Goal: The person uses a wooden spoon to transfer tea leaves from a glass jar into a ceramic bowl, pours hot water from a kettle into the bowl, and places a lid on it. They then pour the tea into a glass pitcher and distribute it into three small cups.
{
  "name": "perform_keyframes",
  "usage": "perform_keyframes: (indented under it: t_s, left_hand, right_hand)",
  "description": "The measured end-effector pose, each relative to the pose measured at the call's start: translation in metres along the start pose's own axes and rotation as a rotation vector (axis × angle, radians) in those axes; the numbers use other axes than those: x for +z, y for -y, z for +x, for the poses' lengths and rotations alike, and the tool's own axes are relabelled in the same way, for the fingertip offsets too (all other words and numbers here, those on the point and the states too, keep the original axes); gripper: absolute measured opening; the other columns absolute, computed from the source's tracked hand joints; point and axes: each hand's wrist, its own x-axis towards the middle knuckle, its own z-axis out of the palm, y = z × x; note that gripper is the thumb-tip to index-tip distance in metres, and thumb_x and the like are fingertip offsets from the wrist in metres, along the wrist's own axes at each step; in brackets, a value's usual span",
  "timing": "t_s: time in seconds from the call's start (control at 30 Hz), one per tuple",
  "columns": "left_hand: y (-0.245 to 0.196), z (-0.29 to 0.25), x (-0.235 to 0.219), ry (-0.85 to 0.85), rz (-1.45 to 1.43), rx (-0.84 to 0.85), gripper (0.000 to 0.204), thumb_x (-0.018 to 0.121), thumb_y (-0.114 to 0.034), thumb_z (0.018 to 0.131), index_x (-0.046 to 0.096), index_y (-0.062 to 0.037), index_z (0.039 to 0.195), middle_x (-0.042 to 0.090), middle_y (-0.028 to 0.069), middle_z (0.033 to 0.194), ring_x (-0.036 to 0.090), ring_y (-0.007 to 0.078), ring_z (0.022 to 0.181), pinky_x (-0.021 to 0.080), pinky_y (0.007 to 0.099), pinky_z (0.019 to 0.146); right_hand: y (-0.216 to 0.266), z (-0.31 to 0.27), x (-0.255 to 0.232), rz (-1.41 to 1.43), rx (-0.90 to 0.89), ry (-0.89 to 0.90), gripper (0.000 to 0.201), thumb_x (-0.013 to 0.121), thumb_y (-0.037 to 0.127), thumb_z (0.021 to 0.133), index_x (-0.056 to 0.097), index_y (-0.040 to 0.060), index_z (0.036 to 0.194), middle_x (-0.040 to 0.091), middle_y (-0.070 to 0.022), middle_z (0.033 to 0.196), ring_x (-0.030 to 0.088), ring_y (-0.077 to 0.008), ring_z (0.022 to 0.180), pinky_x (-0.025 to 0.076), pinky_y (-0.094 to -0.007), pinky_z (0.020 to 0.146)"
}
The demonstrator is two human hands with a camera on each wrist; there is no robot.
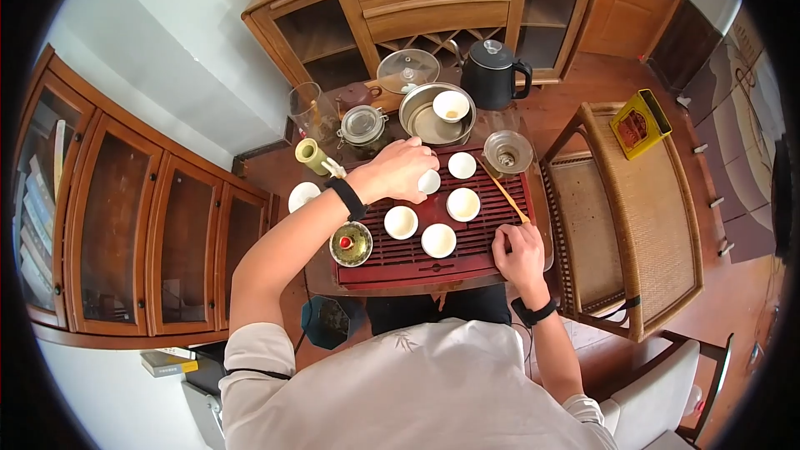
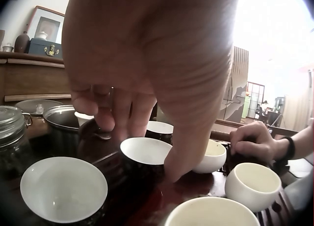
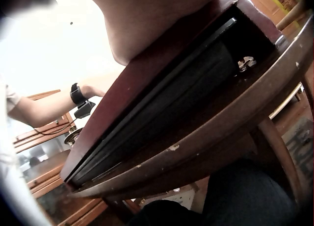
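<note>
Your left hand (image 1: 392, 173) pinches the small white cup (image 2: 142, 152) between thumb and fingers, over the far part of the red tray (image 1: 400, 275). Your right hand (image 1: 520, 255), loosely curled, rests at the tray's near right corner, well apart from that cup.

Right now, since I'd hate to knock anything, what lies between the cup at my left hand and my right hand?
One white cup, standing on the slatted tray, as the head view shows.
</note>
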Motion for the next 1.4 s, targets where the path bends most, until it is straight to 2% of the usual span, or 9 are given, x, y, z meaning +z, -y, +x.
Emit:
perform_keyframes:
  t_s: [0.17, 0.27, 0.37, 0.57, 0.9, 1.0, 1.13, 1.27, 1.4]
  left_hand:
    - [-0.005, -0.001, -0.021, 0.041, -0.023, -0.025, 0.042, 0.087, -0.03, 0.068, 0.079, -0.0073, 0.103, 0.075, 0.0124, 0.104, 0.066, 0.0332, 0.104, 0.056, 0.0438, 0.095]
    - [0.001, -0.007, -0.039, -0.007, -0.296, -0.079, 0.051, 0.085, -0.034, 0.07, 0.082, -0.004, 0.111, 0.076, 0.0142, 0.098, 0.068, 0.0333, 0.098, 0.056, 0.0427, 0.088]
    - [0.008, -0.012, -0.06, 0.13, -0.616, -0.232, 0.047, 0.086, -0.035, 0.079, 0.083, -0.0027, 0.113, 0.077, 0.0072, 0.09, 0.069, 0.0164, 0.088, 0.054, 0.0321, 0.077]
    - [0.022, -0.02, -0.068, 0.143, -0.934, -0.227, 0.049, 0.087, -0.029, 0.09, 0.077, 0.0034, 0.125, 0.077, 0.0049, 0.103, 0.069, 0.0124, 0.093, 0.056, 0.0303, 0.084]
    - [0.019, -0.033, -0.073, 0.143, -1.042, -0.269, 0.052, 0.089, -0.013, 0.086, 0.068, 0.0038, 0.13, 0.075, 0.0069, 0.111, 0.069, 0.0133, 0.099, 0.057, 0.0306, 0.095]
    - [0.01, -0.041, -0.072, -0.002, -1.008, -0.169, 0.055, 0.085, 0.001, 0.079, 0.064, -0.0009, 0.13, 0.069, 0.0054, 0.113, 0.068, 0.0146, 0.105, 0.057, 0.0317, 0.099]
    - [-0.001, -0.053, -0.069, -0.121, -0.939, -0.095, 0.056, 0.085, 0.003, 0.077, 0.062, -0.0031, 0.128, 0.062, 0.0054, 0.119, 0.066, 0.0161, 0.11, 0.057, 0.0345, 0.106]
    - [-0.015, -0.061, -0.071, -0.259, -0.738, 0.02, 0.056, 0.084, 0.003, 0.073, 0.063, -0.0053, 0.125, 0.059, 0.0066, 0.122, 0.065, 0.02, 0.112, 0.056, 0.0345, 0.103]
    - [-0.023, -0.067, -0.071, -0.278, -0.55, 0.074, 0.058, 0.083, 0.0, 0.071, 0.061, -0.0059, 0.123, 0.059, 0.0092, 0.121, 0.064, 0.0252, 0.115, 0.055, 0.0366, 0.101]
  right_hand:
    - [-0.002, -0.001, 0.001, -0.014, -0.015, 0.01, 0.007, 0.078, 0.004, 0.085, 0.073, 0.0068, 0.089, 0.069, -0.0089, 0.078, 0.065, -0.0302, 0.075, 0.053, -0.0417, 0.074]
    - [-0.002, -0.001, 0.001, -0.007, -0.003, 0.01, 0.007, 0.078, 0.004, 0.085, 0.073, 0.0068, 0.089, 0.069, -0.0089, 0.078, 0.065, -0.0301, 0.075, 0.053, -0.0418, 0.074]
    - [-0.002, -0.001, 0.001, -0.006, -0.02, 0.015, 0.007, 0.078, 0.005, 0.085, 0.072, 0.0069, 0.089, 0.069, -0.0088, 0.078, 0.064, -0.0302, 0.075, 0.054, -0.0418, 0.074]
    - [-0.003, -0.002, 0.002, -0.007, -0.017, 0.009, 0.007, 0.078, 0.004, 0.085, 0.072, 0.0067, 0.089, 0.069, -0.0089, 0.078, 0.065, -0.0302, 0.075, 0.054, -0.0421, 0.074]
    - [0.0, 0.0, 0.0, -0.008, -0.016, 0.012, 0.007, 0.078, 0.004, 0.084, 0.073, 0.0064, 0.088, 0.069, -0.0092, 0.077, 0.065, -0.0303, 0.075, 0.054, -0.0421, 0.074]
    - [0.0, 0.001, 0.0, -0.008, -0.019, 0.008, 0.007, 0.078, 0.004, 0.084, 0.073, 0.0064, 0.088, 0.07, -0.0091, 0.077, 0.065, -0.0301, 0.075, 0.054, -0.042, 0.074]
    - [-0.002, -0.001, 0.002, -0.013, -0.023, 0.0, 0.007, 0.078, 0.004, 0.085, 0.072, 0.0063, 0.088, 0.07, -0.0092, 0.077, 0.065, -0.0302, 0.074, 0.053, -0.0418, 0.074]
    - [-0.003, -0.002, 0.003, -0.005, -0.018, 0.008, 0.007, 0.078, 0.004, 0.085, 0.072, 0.0063, 0.089, 0.069, -0.0092, 0.077, 0.065, -0.03, 0.074, 0.053, -0.0415, 0.073]
    - [-0.003, -0.002, 0.001, -0.015, -0.004, 0.022, 0.007, 0.078, 0.004, 0.085, 0.072, 0.0064, 0.088, 0.069, -0.0089, 0.076, 0.065, -0.0296, 0.073, 0.053, -0.0413, 0.073]
